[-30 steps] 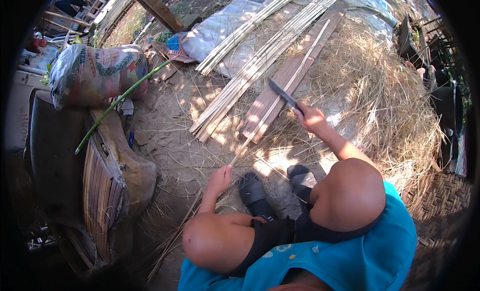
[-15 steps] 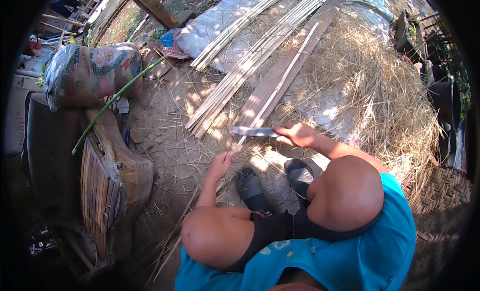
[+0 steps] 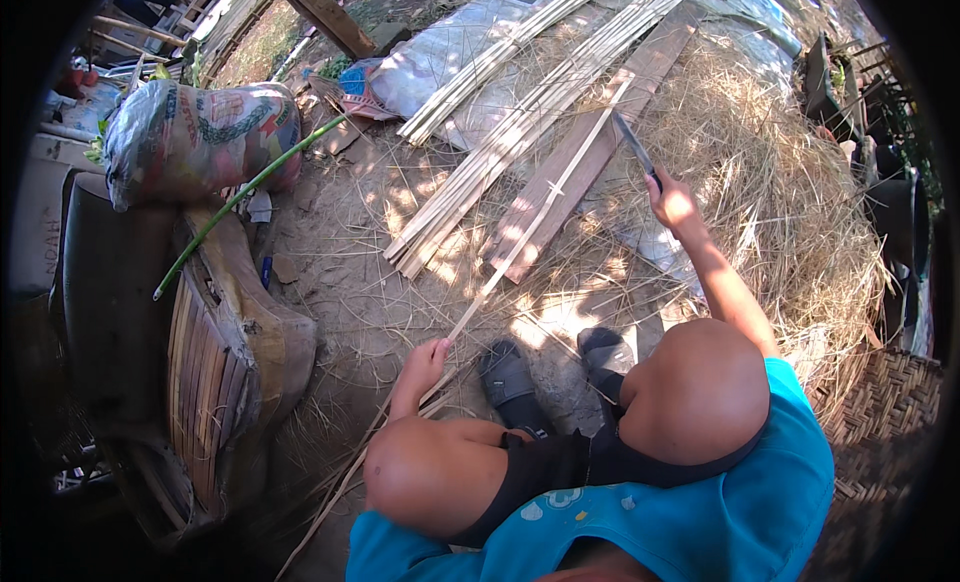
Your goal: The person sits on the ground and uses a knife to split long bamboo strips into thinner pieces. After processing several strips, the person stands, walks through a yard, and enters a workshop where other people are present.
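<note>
My left hand [image 3: 426,362] is closed round the near part of a long, thin bamboo strip [image 3: 535,225]. From there the strip slants up and away to the right over a brown wooden plank [image 3: 540,204], and a small pale sliver or shaving [image 3: 555,188] shows on it midway. My right hand [image 3: 675,202] grips the dark handle of a knife [image 3: 634,147]. The blade points up and left, with its tip beside the far part of the strip; whether it touches cannot be told.
Left of the plank lies a bundle of split bamboo strips [image 3: 500,152]. Dry shavings [image 3: 760,182] heap up on the right. A stuffed sack [image 3: 205,137], a green bamboo stalk [image 3: 245,194] and a weathered wooden block with slats [image 3: 215,382] stand left. Woven matting [image 3: 880,432] is at the lower right.
My right hand with the knife has moved up and away to the right along the strip. My left hand has come slightly nearer to me, still on the strip.
</note>
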Tool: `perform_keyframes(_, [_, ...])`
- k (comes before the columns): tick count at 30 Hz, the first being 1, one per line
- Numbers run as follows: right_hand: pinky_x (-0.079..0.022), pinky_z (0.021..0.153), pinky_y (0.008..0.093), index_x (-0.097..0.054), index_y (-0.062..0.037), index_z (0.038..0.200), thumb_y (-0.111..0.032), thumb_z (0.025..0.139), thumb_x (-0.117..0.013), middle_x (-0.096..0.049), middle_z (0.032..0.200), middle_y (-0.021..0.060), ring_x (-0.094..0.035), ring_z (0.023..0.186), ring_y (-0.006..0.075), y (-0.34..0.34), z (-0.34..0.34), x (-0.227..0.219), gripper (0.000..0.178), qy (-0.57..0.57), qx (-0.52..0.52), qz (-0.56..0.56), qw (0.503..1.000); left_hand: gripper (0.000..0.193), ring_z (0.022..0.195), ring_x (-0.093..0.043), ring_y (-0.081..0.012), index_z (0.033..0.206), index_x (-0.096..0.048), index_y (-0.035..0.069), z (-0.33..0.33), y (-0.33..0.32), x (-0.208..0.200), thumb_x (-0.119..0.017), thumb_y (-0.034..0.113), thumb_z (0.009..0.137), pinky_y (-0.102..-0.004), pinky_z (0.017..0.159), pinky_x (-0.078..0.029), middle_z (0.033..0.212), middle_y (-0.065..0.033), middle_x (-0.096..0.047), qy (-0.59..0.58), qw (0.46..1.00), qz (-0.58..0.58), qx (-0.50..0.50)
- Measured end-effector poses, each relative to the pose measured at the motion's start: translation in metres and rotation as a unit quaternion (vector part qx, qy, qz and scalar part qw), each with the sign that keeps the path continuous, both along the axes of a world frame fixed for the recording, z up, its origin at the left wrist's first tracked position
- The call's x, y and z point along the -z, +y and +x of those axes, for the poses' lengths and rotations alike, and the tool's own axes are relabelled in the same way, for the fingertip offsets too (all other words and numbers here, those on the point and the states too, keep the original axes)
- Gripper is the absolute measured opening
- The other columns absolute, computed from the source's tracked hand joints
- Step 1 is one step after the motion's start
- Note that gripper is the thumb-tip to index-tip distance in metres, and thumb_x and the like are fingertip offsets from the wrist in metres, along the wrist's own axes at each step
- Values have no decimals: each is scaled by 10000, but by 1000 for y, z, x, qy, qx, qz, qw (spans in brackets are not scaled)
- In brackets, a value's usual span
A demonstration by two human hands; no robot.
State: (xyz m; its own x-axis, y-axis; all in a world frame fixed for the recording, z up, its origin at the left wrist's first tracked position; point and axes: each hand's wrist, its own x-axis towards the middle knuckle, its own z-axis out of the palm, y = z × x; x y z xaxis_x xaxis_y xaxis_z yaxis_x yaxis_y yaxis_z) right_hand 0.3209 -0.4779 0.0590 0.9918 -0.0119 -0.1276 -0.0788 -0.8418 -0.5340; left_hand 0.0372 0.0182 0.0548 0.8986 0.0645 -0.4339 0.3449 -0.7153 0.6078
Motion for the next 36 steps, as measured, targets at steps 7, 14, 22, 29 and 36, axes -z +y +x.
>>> perform_keyframes(7, [-571,746,537,-549,-187,1330,-482,1029,-497,-678,799,208,-691,780,438,84,-72,-8,424,-10,-237,-45,970,293,738,-626,-478,851,-603,32,-9,-31,4,-593,277,1010,-524,614,-476,785,-258,-644,-158,980,125,2])
perform_keyframes(14, [-540,721,541,-611,-97,1149,-389,1043,-490,-703,836,225,-690,817,451,-30,32,-9,333,-104,34,-83,991,365,740,-635,-483,863,-606,26,-31,13,-2,-584,365,993,-548,634,-477,798,-263,-654,-8,998,69,-5])
perform_keyframes(22, [-561,840,520,-550,-220,1335,-493,1009,-536,-675,852,177,-706,838,407,101,-104,-1,425,9,-322,0,947,419,804,-622,-535,1000,-579,18,47,-59,23,-423,403,1052,-618,751,-477,848,-306,-661,-40,991,106,68])
perform_keyframes(29, [-543,724,560,-602,-71,1166,-400,1040,-489,-696,797,224,-696,791,441,-14,11,0,370,-96,-22,-35,995,439,887,-623,-531,996,-609,23,49,-52,24,-377,389,1068,-604,789,-479,920,-313,-663,-23,996,34,83])
perform_keyframes(36, [-577,635,500,-600,-124,1269,-405,1006,-577,-690,775,217,-707,742,381,87,-101,6,386,-69,-228,75,968,473,903,-603,-530,936,-624,-20,61,-60,31,-386,366,1075,-574,770,-467,912,-321,-642,-59,996,26,68])
